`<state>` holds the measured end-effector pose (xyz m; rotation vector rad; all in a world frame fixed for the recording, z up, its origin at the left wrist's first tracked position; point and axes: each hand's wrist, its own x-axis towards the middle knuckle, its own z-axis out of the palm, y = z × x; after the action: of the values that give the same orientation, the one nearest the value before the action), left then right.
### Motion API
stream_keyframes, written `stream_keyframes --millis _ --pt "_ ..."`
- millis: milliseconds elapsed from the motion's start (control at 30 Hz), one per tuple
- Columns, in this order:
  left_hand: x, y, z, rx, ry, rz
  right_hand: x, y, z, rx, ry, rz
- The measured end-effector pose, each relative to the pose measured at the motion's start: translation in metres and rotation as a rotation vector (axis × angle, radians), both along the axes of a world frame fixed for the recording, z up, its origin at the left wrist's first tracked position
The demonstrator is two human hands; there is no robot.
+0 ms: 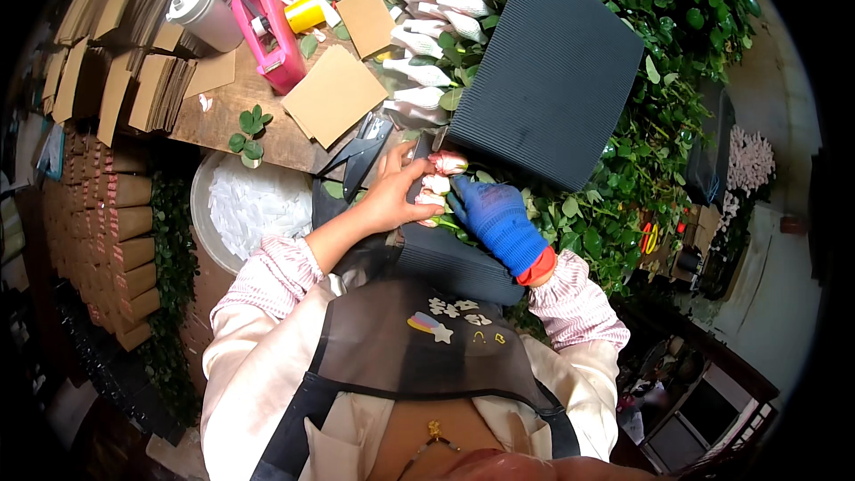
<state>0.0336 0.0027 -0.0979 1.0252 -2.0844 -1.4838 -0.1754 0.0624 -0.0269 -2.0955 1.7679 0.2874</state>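
Observation:
Several pale pink roses (435,185) lie in a short row between my hands, on a black corrugated sheet (452,258) in front of me. My left hand (390,191) is bare, its thumb and fingers apart, and touches the blooms from the left. From the right, my right hand (492,218), in a blue knitted glove, closes on the roses just below their heads; its fingertips are partly hidden. A raised flap of black corrugated sheet (552,71) stands beyond the roses. Beside my left hand lies a black stapler (363,156).
Flat cardboard pieces (337,93) and a pink holder (270,40) lie on the wooden table (267,142). White net-sleeved buds (427,44) line up at the back. Leafy stems (677,98) crowd the right. A tub of white strips (254,205) stands at left.

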Motion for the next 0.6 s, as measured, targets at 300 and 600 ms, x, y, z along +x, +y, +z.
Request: stream_keyframes --millis 300,600 --pt "-0.016 0.003 -0.001 0.005 0.058 0.21 -0.004 -0.006 0.029 -0.148 0.054 -0.112" --pt "-0.017 -0.001 0.006 -0.089 0.004 0.184 -0.012 -0.02 -0.005 -0.057 0.004 -0.101"
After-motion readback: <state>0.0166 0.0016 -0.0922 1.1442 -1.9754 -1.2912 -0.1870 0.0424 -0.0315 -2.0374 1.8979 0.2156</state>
